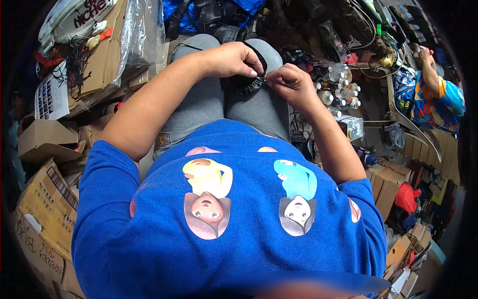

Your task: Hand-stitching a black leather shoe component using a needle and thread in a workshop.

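Note:
Over my lap, my left hand (234,61) pinches the upper edge of a black piece with a ridged, gathered-looking edge (248,89). Its exact kind cannot be made out. Part of it loops up past my left fingers and rests on my grey trousers (199,102). My right hand (293,85) meets it from the right, thumb and forefinger pressed together at its side. The fingertips of both hands are close together, and whatever small part lies between them is hidden.
Several white-capped bottles (343,89) stand to the right of my knees. Cardboard boxes (47,137) and flattened cardboard (104,55) crowd the left. Black shoes or bags (214,20) lie ahead on blue plastic. A person in a colourful shirt (443,102) is at the far right.

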Motion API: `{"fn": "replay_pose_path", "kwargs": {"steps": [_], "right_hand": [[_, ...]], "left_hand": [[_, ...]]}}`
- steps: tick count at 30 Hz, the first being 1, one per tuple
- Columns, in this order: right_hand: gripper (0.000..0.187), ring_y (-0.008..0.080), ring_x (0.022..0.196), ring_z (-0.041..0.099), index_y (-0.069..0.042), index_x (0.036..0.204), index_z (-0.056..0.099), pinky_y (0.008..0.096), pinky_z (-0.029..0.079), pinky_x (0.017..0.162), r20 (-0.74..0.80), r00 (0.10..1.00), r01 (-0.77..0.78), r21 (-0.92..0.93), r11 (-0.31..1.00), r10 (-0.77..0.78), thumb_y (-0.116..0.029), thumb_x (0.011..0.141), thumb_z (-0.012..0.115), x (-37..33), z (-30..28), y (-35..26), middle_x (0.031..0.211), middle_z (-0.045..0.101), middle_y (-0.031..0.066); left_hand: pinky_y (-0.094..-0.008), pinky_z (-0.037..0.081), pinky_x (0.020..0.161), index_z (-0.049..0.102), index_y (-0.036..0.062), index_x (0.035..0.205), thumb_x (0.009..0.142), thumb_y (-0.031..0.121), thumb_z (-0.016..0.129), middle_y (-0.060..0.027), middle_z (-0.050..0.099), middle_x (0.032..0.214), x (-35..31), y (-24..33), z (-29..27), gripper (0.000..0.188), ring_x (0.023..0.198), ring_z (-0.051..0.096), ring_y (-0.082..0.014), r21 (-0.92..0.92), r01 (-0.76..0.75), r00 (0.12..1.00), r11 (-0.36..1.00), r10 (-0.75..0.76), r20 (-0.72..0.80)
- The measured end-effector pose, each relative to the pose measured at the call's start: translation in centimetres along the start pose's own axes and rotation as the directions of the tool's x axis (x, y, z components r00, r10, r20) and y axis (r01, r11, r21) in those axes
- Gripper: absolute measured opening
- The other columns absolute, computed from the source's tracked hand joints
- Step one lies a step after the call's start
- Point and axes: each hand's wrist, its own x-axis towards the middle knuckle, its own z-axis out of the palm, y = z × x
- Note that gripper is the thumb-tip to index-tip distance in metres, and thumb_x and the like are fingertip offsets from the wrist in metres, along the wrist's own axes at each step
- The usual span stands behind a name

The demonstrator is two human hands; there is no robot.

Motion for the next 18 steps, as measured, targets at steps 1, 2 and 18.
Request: {"fn": "replay_pose_path", "kwargs": {"steps": [1,2,18], "right_hand": [[0.020,0.0128,0.072,0.058,-0.011,0.091,0.069,0.0253,0.048,0.067,-0.021,1.000,-0.007,-0.012,1.000,0.007,-0.003,0.072,0.070,-0.2,0.1,-0.3,0.077,0.057,0.0034],[0.021,0.0153,0.074,0.060,-0.011,0.092,0.070,0.0264,0.049,0.068,-0.015,1.000,0.000,-0.038,0.999,0.000,-0.004,0.073,0.069,-0.3,0.1,-0.5,0.080,0.058,0.0052],[0.017,0.0280,0.081,0.060,-0.011,0.086,0.068,0.0389,0.046,0.074,0.389,0.904,0.407,-0.649,0.643,-0.179,-0.010,0.076,0.054,3.0,-1.3,-4.8,0.083,0.058,0.0107]], "left_hand": [[-0.0304,0.043,0.085,0.068,0.0068,0.104,0.080,0.014,0.064,-0.0076,0.062,0.090,0.0,-0.1,-0.1,0.025,0.090,0.057,-0.0182,-0.053,0.013,0.998,0.999,-0.010,0.059],[-0.0304,0.043,0.085,0.068,0.0068,0.104,0.080,0.014,0.064,-0.0076,0.062,0.090,0.1,-0.2,-0.2,0.025,0.090,0.057,-0.0182,-0.053,0.012,0.998,0.999,-0.008,0.059],[-0.0289,0.047,0.083,0.067,0.0029,0.102,0.076,0.004,0.066,-0.0064,0.058,0.088,0.3,0.2,-0.3,0.026,0.092,0.059,-0.0169,0.045,0.056,0.996,0.997,-0.059,0.070]]}}
